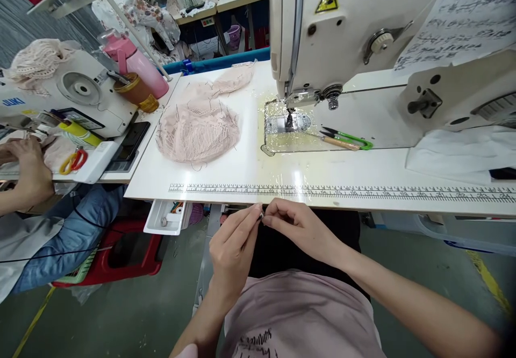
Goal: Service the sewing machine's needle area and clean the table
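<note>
Just below the front edge of the sewing table (pixel 226 194), my two hands meet in front of my lap. The fingertips of my left hand (pixel 236 240) are closed on a small shiny metal piece (pixel 262 215), mostly covered by fingers, so its exact kind is unclear. My right hand (pixel 300 231) pinches at the same piece from the right. Above them stands a sewing machine (pixel 322 41) with its needle over the metal plate. Green thread snips (pixel 350 138) and a wooden-handled pointed tool (pixel 338 143) lie right of the needle. Pale pink lace fabric (pixel 197 132) lies to the left.
A printed ruler (pixel 342 192) runs along the table's front edge. Under it, a small white drawer (pixel 163 223) sticks out. White cloth (pixel 463 151) lies at right. On the left, a co-worker's hand (pixel 28 159) is at another machine, near scissors (pixel 73 161) and a pink bottle (pixel 137 65).
</note>
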Demonstrator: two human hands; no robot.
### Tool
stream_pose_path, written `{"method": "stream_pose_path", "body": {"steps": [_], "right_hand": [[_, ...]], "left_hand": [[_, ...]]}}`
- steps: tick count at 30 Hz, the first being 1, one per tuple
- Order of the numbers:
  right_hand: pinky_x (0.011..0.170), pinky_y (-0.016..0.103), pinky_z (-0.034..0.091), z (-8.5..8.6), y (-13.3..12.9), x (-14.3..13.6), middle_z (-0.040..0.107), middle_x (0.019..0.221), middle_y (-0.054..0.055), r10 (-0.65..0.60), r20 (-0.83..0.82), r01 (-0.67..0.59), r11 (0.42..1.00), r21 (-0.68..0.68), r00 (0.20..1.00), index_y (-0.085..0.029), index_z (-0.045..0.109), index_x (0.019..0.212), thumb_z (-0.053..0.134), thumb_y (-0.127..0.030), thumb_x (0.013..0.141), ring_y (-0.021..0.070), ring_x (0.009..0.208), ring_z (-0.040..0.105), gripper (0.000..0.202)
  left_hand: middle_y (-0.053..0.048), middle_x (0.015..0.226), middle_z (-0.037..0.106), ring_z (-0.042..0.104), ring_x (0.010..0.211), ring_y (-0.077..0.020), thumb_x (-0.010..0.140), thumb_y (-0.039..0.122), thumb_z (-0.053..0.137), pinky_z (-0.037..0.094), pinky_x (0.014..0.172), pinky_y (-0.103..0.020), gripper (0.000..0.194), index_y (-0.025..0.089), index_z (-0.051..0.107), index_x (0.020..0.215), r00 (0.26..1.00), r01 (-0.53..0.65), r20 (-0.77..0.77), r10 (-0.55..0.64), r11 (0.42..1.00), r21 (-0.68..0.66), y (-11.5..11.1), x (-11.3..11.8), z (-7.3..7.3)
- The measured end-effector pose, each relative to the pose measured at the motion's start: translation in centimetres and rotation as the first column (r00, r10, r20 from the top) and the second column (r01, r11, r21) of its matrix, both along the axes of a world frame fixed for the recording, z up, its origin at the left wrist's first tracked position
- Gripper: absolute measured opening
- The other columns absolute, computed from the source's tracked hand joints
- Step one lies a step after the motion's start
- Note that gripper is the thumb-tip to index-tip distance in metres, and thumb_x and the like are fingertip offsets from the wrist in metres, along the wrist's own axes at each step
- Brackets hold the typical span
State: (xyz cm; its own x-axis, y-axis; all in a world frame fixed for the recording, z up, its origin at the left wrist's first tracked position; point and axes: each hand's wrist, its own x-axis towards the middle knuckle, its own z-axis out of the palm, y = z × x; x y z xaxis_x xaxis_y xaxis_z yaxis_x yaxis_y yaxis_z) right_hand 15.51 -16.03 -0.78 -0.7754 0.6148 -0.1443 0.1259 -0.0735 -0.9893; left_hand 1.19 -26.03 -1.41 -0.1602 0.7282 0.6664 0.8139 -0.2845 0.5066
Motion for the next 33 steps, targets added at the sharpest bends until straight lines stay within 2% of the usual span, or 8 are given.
{"method": "stream_pose_path", "body": {"steps": [7,13,17,19,21,23,27,33], "right_hand": [[0.053,0.023,0.027,1.3,0.6,0.8,0.048,0.066,-0.003,-0.049,0.053,0.034,0.965,0.259,0.997,-0.018,0.055,0.08,0.05,-0.037,0.098,0.0085,0.057,0.037,0.027],[0.054,0.022,0.03,2.1,1.0,0.9,0.053,0.068,-0.002,-0.049,0.064,0.021,0.922,0.387,0.997,-0.019,0.056,0.082,0.05,-0.033,0.1,0.0085,0.058,0.041,0.024],[0.059,0.022,0.034,2.1,1.4,0.8,0.057,0.073,-0.001,-0.032,0.036,0.008,0.843,0.538,0.999,-0.018,0.054,0.081,0.047,-0.026,0.101,0.0088,0.063,0.048,0.023],[0.06,0.023,0.035,1.7,1.7,0.7,0.058,0.074,0.0,-0.031,0.013,0.016,0.78,0.626,0.999,-0.018,0.052,0.081,0.045,-0.024,0.102,0.0093,0.064,0.049,0.023],[0.06,0.023,0.035,1.1,2.0,0.8,0.058,0.074,0.001,-0.064,0.0,0.046,0.714,0.699,0.998,-0.018,0.052,0.083,0.044,-0.024,0.103,0.0101,0.064,0.049,0.022],[0.06,0.024,0.035,0.6,2.2,0.8,0.058,0.075,0.001,-0.093,0.008,0.058,0.677,0.734,0.996,-0.018,0.051,0.084,0.042,-0.025,0.103,0.0107,0.065,0.049,0.022],[0.06,0.023,0.036,0.2,2.3,0.8,0.06,0.077,0.002,-0.059,0.033,0.016,0.684,0.73,0.998,-0.019,0.051,0.085,0.042,-0.027,0.104,0.0106,0.065,0.05,0.023],[0.063,0.024,0.039,0.5,2.4,0.8,0.062,0.081,0.001,-0.002,0.069,-0.044,0.748,0.662,0.998,-0.019,0.056,0.087,0.047,-0.031,0.103,0.0109,0.069,0.054,0.022]], "left_hand": [[-0.001,0.106,0.078,0.074,0.092,-0.0172,0.089,0.007,0.067,0.063,0.081,-0.03,0.04,0.029,0.072,0.122,0.973,-0.005,0.227,0.038,0.99,-0.142,-0.1,-0.2,0.3],[-0.002,0.103,0.077,0.073,0.091,-0.0157,0.089,0.017,0.07,0.062,0.081,-0.026,0.024,0.024,0.076,0.111,0.881,0.051,0.464,0.091,0.957,-0.285,-0.1,-0.3,0.0],[-0.003,0.094,0.075,0.073,0.081,-0.0137,0.087,0.023,0.074,0.063,0.074,-0.023,0.016,0.019,0.07,0.101,0.713,0.211,0.691,0.121,0.902,-0.376,-0.3,-0.2,0.1],[-0.002,0.09,0.074,0.073,0.079,-0.0141,0.085,0.023,0.075,0.063,0.071,-0.024,0.021,0.019,0.063,0.101,0.599,0.341,0.795,0.101,0.865,-0.367,-0.4,-0.2,0.4],[-0.002,0.089,0.075,0.074,0.084,-0.0164,0.085,0.02,0.076,0.063,0.071,-0.024,0.029,0.021,0.058,0.107,0.53,0.472,0.847,0.038,0.817,-0.332,-0.6,-0.2,0.6],[-0.003,0.092,0.076,0.075,0.092,-0.0185,0.086,0.017,0.075,0.062,0.075,-0.025,0.037,0.023,0.058,0.119,0.536,0.562,0.843,-0.049,0.766,-0.313,-0.7,-0.3,0.8],[-0.005,0.098,0.078,0.075,0.094,-0.0199,0.089,0.017,0.071,0.063,0.077,-0.028,0.042,0.027,0.067,0.129,0.631,0.593,0.759,-0.161,0.731,-0.338,-0.7,-0.4,1.1],[-0.005,0.094,0.078,0.073,0.086,-0.0173,0.086,0.013,0.072,0.062,0.079,-0.026,0.023,0.026,0.08,0.103,0.716,0.51,0.668,-0.202,0.805,-0.303,-0.8,-0.5,1.7]]}}
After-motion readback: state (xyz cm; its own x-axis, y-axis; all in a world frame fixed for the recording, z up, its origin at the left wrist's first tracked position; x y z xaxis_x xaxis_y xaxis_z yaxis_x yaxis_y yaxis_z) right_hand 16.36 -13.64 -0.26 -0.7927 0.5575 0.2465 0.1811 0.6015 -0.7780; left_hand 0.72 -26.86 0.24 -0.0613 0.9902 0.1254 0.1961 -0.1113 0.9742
